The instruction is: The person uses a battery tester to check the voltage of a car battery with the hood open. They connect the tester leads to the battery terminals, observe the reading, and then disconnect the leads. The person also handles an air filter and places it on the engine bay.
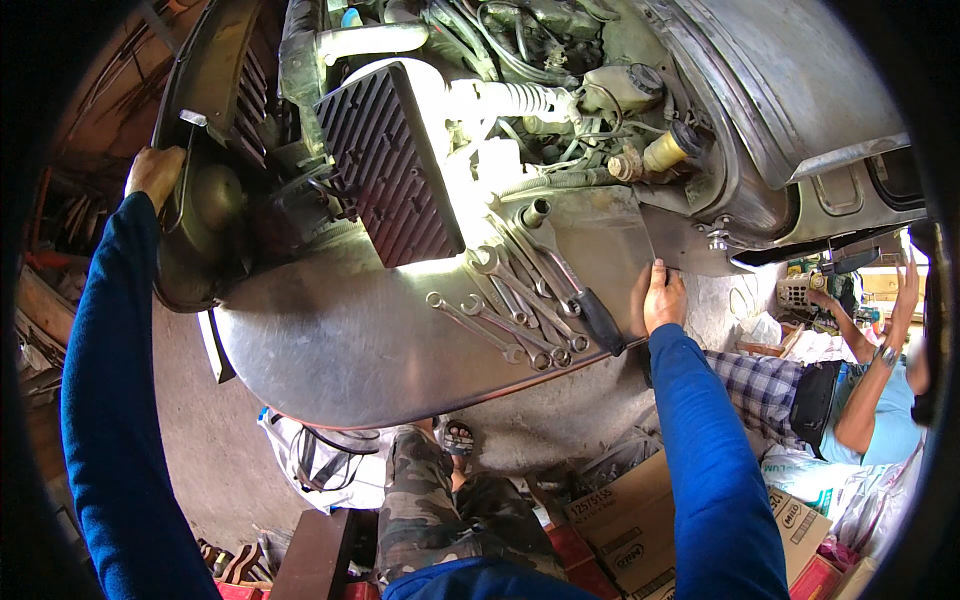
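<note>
My left hand (156,176) is closed over the outer rim of the car's front panel (180,125), beside a rounded headlight housing (215,195). My right hand (662,298) grips the rear edge of the bare metal fender (330,330), some of its fingers hidden. Just left of that hand lies a ratchet wrench with a black handle (598,318). Several combination wrenches (510,285) spread across the fender beside it. A lit lamp with a black ribbed back (385,165) stands tilted at the engine bay's edge, its glare washing out nearby parts.
Hoses and reservoirs fill the engine bay (530,100); the raised hood-side panel (800,80) is at upper right. Another person (840,400) sits at right with raised hands. Cardboard boxes (640,530) and a white bag (340,465) are near my legs.
</note>
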`<control>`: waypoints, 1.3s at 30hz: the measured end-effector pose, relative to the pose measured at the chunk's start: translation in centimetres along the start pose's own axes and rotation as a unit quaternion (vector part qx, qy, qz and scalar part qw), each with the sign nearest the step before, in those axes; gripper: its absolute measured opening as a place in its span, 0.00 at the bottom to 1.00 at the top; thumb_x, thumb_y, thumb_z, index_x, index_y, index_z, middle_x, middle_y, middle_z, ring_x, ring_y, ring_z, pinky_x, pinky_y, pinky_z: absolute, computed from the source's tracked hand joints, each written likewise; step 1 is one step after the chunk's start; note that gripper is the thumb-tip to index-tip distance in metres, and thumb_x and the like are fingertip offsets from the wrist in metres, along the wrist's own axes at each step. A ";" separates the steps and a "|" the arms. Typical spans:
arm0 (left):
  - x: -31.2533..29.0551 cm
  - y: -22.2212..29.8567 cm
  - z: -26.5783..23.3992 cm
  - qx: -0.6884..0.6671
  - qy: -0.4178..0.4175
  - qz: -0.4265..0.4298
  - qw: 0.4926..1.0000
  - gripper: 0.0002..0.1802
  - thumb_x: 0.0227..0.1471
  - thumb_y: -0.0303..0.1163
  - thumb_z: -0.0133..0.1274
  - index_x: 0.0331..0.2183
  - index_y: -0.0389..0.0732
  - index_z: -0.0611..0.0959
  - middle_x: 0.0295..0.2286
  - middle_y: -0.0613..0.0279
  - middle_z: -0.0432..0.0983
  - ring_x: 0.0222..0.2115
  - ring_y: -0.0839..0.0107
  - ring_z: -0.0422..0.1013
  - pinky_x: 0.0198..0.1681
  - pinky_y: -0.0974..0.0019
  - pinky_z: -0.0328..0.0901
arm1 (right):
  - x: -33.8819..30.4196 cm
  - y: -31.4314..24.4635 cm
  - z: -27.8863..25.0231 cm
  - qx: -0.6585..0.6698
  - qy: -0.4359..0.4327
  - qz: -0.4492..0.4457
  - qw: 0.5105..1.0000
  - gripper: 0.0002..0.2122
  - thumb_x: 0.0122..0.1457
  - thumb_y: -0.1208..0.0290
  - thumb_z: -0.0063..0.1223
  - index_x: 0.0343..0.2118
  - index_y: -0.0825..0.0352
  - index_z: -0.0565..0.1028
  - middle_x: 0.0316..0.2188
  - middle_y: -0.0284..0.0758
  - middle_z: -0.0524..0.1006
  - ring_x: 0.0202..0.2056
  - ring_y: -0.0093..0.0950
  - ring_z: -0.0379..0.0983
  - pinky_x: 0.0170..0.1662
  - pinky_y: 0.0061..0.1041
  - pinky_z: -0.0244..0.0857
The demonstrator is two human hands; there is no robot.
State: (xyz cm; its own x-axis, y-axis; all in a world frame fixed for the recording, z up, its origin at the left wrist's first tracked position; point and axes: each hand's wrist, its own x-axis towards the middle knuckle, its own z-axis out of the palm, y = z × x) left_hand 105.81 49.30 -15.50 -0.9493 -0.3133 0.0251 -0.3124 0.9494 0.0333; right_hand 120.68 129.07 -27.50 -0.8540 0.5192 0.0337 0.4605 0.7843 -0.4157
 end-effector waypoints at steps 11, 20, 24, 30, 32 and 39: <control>-1.6 1.6 -1.3 -0.051 -0.007 -0.034 0.998 0.22 0.56 0.41 0.45 0.36 0.33 0.85 0.38 0.35 0.80 0.42 0.45 0.78 0.49 0.51 0.69 | 0.2 0.4 0.1 0.010 -0.014 0.002 1.000 0.33 0.67 0.40 0.40 0.51 0.74 0.76 0.51 0.58 0.75 0.52 0.56 0.72 0.55 0.46 0.65; 0.3 -0.5 -0.1 0.104 0.003 0.059 0.993 0.22 0.55 0.41 0.46 0.35 0.30 0.84 0.37 0.35 0.80 0.42 0.45 0.78 0.48 0.51 0.69 | 0.3 0.4 0.3 0.022 -0.014 0.008 1.000 0.32 0.67 0.41 0.40 0.50 0.73 0.76 0.51 0.57 0.75 0.53 0.55 0.71 0.56 0.46 0.65; 0.5 -0.4 0.0 -0.018 0.007 -0.001 1.000 0.24 0.52 0.42 0.48 0.35 0.29 0.85 0.37 0.34 0.80 0.41 0.45 0.78 0.47 0.52 0.69 | 0.1 0.0 -0.1 0.019 -0.015 0.007 1.000 0.31 0.68 0.42 0.40 0.51 0.72 0.76 0.51 0.57 0.75 0.53 0.55 0.71 0.56 0.46 0.65; -0.2 0.1 -0.2 -0.062 0.032 -0.057 0.996 0.25 0.49 0.43 0.50 0.35 0.28 0.85 0.37 0.33 0.80 0.43 0.45 0.78 0.48 0.52 0.70 | -0.1 -0.3 -0.3 0.012 -0.014 0.004 1.000 0.30 0.68 0.43 0.40 0.51 0.70 0.76 0.51 0.56 0.75 0.53 0.55 0.71 0.55 0.46 0.65; 0.4 -0.3 0.3 0.003 0.031 -0.037 0.999 0.27 0.48 0.43 0.50 0.37 0.26 0.85 0.38 0.29 0.79 0.44 0.43 0.78 0.50 0.51 0.69 | -0.2 -0.3 -0.3 0.011 -0.014 0.001 1.000 0.31 0.68 0.43 0.40 0.52 0.71 0.76 0.52 0.56 0.75 0.54 0.55 0.71 0.56 0.46 0.65; 0.2 -0.2 1.7 0.014 0.002 -0.001 1.000 0.22 0.57 0.40 0.51 0.44 0.31 0.80 0.38 0.39 0.80 0.44 0.48 0.76 0.52 0.55 0.67 | -0.4 -1.0 -0.9 0.013 -0.036 0.031 0.999 0.32 0.68 0.42 0.41 0.50 0.75 0.75 0.52 0.57 0.74 0.54 0.55 0.71 0.56 0.47 0.64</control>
State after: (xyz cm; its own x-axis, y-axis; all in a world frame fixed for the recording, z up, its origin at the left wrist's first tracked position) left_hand 105.63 49.07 -17.23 -0.9486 -0.3153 0.0281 -0.3153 0.9490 0.0048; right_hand 120.78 128.42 -26.29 -0.8403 0.5390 -0.0583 0.5067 0.7428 -0.4376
